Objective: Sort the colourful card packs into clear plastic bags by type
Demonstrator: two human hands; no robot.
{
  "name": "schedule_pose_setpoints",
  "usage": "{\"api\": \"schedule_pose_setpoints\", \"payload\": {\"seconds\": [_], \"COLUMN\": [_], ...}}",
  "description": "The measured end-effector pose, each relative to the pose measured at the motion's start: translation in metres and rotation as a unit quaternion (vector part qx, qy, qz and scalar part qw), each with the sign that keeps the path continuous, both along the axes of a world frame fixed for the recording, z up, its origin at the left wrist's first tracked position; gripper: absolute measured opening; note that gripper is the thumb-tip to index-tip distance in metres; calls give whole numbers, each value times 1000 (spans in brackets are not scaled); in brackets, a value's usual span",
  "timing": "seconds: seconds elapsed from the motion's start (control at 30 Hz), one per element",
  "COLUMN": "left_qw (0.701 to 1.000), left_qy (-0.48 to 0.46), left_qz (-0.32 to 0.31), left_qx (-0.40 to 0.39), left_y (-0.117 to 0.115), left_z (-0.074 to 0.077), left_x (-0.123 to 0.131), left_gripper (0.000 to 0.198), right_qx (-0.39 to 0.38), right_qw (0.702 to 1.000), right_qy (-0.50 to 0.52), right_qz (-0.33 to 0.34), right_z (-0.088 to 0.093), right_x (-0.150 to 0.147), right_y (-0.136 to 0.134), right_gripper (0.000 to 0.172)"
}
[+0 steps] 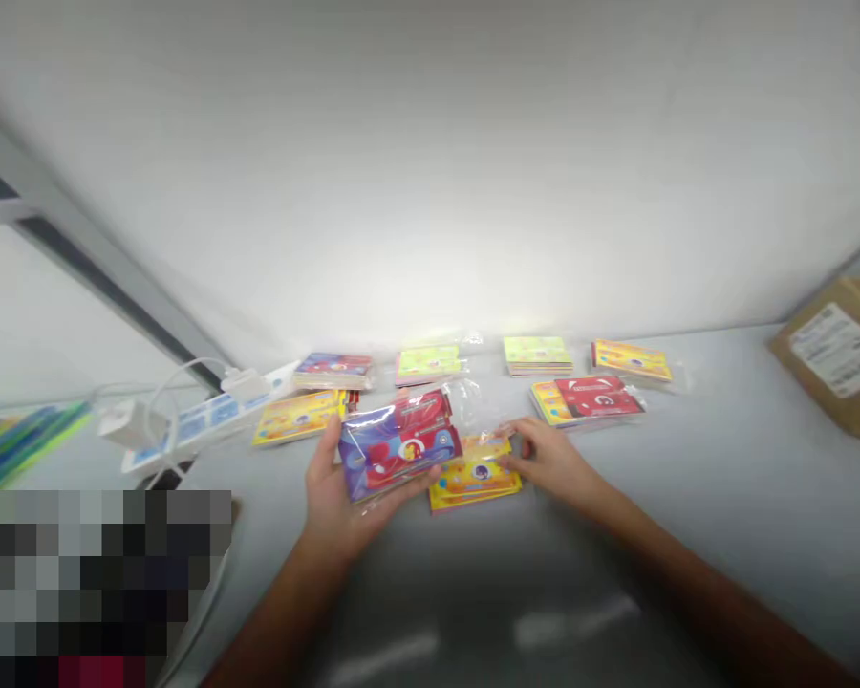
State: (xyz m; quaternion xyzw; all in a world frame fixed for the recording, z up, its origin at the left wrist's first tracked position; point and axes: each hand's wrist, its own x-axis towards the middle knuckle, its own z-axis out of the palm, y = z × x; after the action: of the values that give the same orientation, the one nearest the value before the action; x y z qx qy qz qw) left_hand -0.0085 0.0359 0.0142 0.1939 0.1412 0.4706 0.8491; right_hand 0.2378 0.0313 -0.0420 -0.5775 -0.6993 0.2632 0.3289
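My left hand [340, 502] is wrapped round a clear plastic bag of purple and red printed packets [401, 444], tilted up above the table. The bag's clear end reaches right, towards my right hand [545, 461]. There the thumb and fingers are curled in at the right edge of a small stack of yellow packets [477, 476]. Motion blur hides whether they pinch the bag's clear end or a yellow packet. The yellow stack lies on the table, partly behind the held bag.
Several bagged stacks line the wall, including a green one [537, 354] and a red one [594, 397]. A power strip [211, 416] with white chargers lies at left. A brown cardboard box [842, 354] stands at right. Blue-green packs [21, 444] lie far left.
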Motion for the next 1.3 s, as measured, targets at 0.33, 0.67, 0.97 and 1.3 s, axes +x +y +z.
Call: {"api": "schedule_pose_setpoints", "payload": {"seconds": [0.33,0.67,0.97,1.3], "left_qw": [1000,998,998,999], "left_qy": [5,7,18,27], "left_qz": [6,66,54,24], "left_qx": [-5,-19,-17,-14], "left_y": [3,3,4,4], "left_z": [-1,1,0,-2], "left_x": [-2,-4,-2,-4], "left_gripper": [39,40,42,37], "right_qx": [-65,-1,101,-26], "right_qw": [976,888,857,892], "right_qy": [206,427,456,437], "right_qz": [-31,-173,-220,-108], "right_z": [7,20,28,25], "right_x": [1,10,9,4], "right_y": [3,6,1,0], "right_gripper": [26,27,26,25]}}
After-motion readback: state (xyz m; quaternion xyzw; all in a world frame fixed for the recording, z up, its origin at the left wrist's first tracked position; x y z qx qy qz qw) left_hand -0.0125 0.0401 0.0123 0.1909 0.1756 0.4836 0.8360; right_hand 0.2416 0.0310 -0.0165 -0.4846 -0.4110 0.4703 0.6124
